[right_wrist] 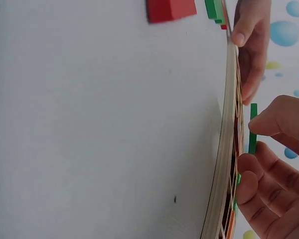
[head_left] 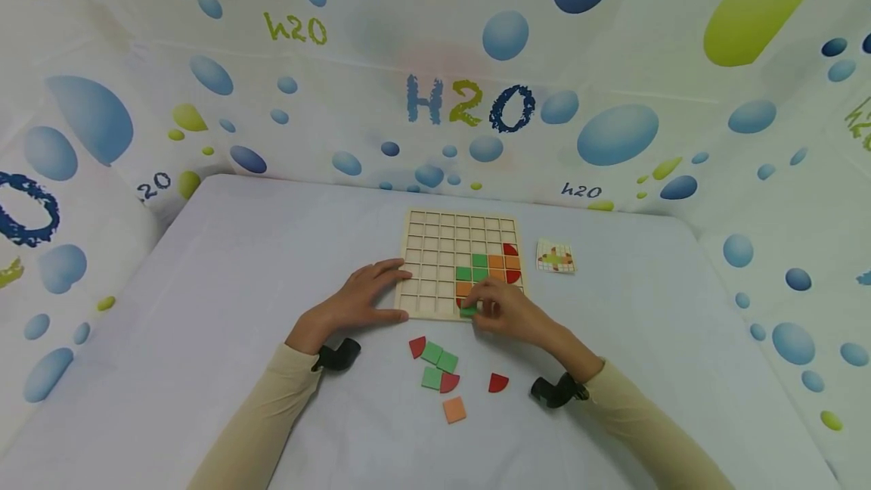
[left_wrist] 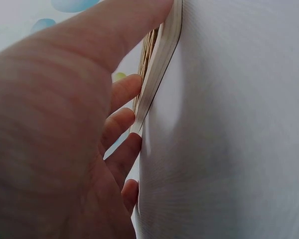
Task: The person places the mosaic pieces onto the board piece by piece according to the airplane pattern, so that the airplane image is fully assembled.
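The wooden grid board [head_left: 430, 249] lies on the white-covered table. Spread along its left edge, my left hand [head_left: 357, 299] touches the side with its fingertips and thumb, as the left wrist view also shows. My right hand [head_left: 506, 312] is over the board's near right part and pinches a green square tile [right_wrist: 253, 112] between thumb and finger. In the right wrist view that tile stands just off the board's surface. Green squares [head_left: 479, 260], orange squares [head_left: 497, 261] and red quarter-round tiles [head_left: 510, 249] sit in cells on the board's right side.
Nearer than the board lie loose pieces: several green tiles [head_left: 432, 352], red quarter-rounds [head_left: 499, 383] and one orange square [head_left: 454, 410]. A small pattern card [head_left: 556, 256] lies right of the board. A printed cloth [head_left: 381, 36] hangs behind the table.
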Available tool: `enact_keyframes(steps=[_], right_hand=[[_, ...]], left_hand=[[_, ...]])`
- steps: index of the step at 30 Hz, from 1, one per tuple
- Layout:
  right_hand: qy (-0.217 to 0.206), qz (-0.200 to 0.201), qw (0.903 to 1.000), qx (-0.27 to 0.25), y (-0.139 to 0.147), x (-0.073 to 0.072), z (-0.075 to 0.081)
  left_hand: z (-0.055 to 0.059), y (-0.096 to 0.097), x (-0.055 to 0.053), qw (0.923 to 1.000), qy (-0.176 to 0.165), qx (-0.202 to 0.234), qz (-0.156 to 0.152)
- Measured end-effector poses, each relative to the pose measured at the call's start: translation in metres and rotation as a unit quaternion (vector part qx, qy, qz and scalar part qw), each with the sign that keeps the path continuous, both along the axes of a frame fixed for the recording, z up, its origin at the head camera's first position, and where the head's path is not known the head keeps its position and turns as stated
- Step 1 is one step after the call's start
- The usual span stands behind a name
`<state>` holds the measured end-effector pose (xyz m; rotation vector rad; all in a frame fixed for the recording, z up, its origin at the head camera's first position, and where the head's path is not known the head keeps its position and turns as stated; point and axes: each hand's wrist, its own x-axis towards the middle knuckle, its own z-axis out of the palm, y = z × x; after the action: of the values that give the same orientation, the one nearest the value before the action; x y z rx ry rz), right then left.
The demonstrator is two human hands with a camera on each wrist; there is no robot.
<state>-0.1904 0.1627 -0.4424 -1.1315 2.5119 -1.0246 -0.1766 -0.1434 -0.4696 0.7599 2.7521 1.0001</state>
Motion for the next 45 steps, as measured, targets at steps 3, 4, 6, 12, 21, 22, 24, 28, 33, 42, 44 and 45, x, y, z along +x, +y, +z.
enact_keyframes(steps=[3,4,6,12,21,22,24,28,33,42,44,45], right_hand=[[-0.002,0.000,0.9999,-0.014,0.000,-0.004,0.000],[-0.001,0.000,0.9999,-0.017,0.001,-0.005,0.000],[-0.002,0.000,0.9997,-0.023,0.001,-0.008,0.000],[0.012,-0.003,0.9999,-0.012,0.002,-0.018,0.001],[0.007,-0.012,0.9998,-0.011,0.003,-0.034,0.003],[0.007,-0.012,0.9998,-0.014,0.003,-0.035,0.003],[0.007,-0.013,0.9998,-0.016,0.004,-0.037,0.003],[0.020,-0.019,0.9995,-0.017,0.004,-0.041,0.003],[0.052,-0.023,0.9982,-0.019,0.004,-0.047,0.001],[0.058,-0.034,0.9976,-0.016,0.001,-0.060,-0.004],[0.052,-0.039,0.9978,-0.014,0.000,-0.062,-0.004],[0.049,-0.041,0.9979,-0.013,0.000,-0.063,-0.004]], left_hand=[[0.001,0.000,-0.001,1.0000,-0.006,0.002,0.000],[0.001,0.000,-0.001,1.0000,-0.008,0.003,0.000],[0.002,-0.001,-0.001,1.0000,-0.007,0.003,0.000],[0.004,-0.001,-0.001,1.0000,-0.003,0.005,0.000],[0.004,-0.001,-0.002,1.0000,-0.004,-0.001,0.006],[0.004,-0.001,-0.002,1.0000,-0.004,-0.001,0.006],[0.004,-0.001,-0.002,1.0000,-0.005,-0.002,0.006],[0.006,-0.001,-0.001,0.9999,-0.010,-0.002,0.006],[0.008,-0.001,0.000,0.9998,-0.018,0.000,0.006],[0.009,-0.001,0.001,0.9997,-0.025,-0.001,0.004],[0.009,-0.001,0.001,0.9998,-0.021,-0.002,0.004],[0.009,0.000,0.001,0.9998,-0.021,-0.002,0.003]])
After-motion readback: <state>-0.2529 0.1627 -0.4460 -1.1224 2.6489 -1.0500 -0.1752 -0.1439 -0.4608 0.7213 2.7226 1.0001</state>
